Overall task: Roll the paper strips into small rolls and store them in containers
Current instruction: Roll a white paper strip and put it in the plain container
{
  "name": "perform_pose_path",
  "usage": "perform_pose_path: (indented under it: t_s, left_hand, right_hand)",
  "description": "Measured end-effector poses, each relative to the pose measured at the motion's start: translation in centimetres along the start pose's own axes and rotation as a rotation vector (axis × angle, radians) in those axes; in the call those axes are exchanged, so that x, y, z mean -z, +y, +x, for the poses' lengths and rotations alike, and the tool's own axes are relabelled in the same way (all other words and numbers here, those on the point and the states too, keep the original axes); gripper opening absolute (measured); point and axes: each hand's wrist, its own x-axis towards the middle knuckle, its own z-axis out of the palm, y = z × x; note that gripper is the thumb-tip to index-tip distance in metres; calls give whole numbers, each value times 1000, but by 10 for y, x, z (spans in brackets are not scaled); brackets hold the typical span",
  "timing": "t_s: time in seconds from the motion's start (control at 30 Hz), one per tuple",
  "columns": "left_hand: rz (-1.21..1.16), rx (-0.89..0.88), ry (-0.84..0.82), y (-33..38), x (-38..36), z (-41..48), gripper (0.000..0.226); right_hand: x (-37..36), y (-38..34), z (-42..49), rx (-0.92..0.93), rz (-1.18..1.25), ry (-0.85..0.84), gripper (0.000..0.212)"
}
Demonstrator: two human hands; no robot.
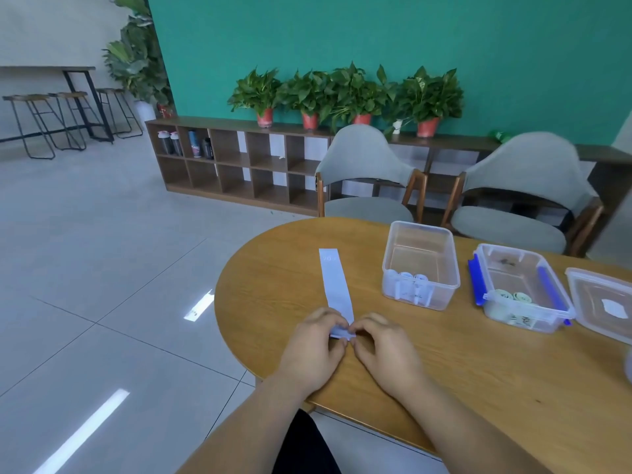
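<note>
Right now the paper strip (337, 285) lies flat on the wooden table (478, 378). It is white and runs from the hands away toward twelve o'clock, with faint print near its far end. Its near end is curled up into the small start of a roll, and both hands are on it. The left hand (313, 350) pinches the curled end from the nine o'clock side and the right hand (386, 350) from the three o'clock side. The fingers of each are bent in, and the fingertips nearly meet over the paper.

At about two o'clock from the hands stands a clear container (422, 226), lid off, with a few white rolls (408, 278) against its near wall. Just beside it, further toward three o'clock, is a second container (554, 319) with blue clips (477, 282) on its long sides. Greenish rolls (513, 297) lie in its near end, and its far part holds something small and dark, too blurred to name. A clear lid (588, 292) with a white label lies flat at the three o'clock edge of the view, close to the second container.

Beyond the table, at twelve to one o'clock, stand two grey chairs (362, 155) with wooden frames. Behind them a low wooden shelf (236, 172) runs along a green wall. On top of it are potted plants (345, 94) in red pots, and bottles (184, 143) stand in its left cubbies. Bar stools (44, 121) stand at ten o'clock on the grey tiled floor.
</note>
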Motion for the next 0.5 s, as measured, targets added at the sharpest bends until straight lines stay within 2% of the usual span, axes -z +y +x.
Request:
perform_pose_path:
  t_s: [0.23, 0.4, 0.5]
  left_hand:
    - [11, -48, 22, 2, -3, 0, 26]
    - [25, -93, -58, 2, -1, -1, 28]
    - [44, -115, -82, 3, -3, 0, 33]
  right_hand:
    - [-8, 7, -3, 31, -82, 77, 13]
    - [-8, 0, -6, 80, -255, 224, 6]
    - [-9, 1, -8, 111, -321, 238, 5]
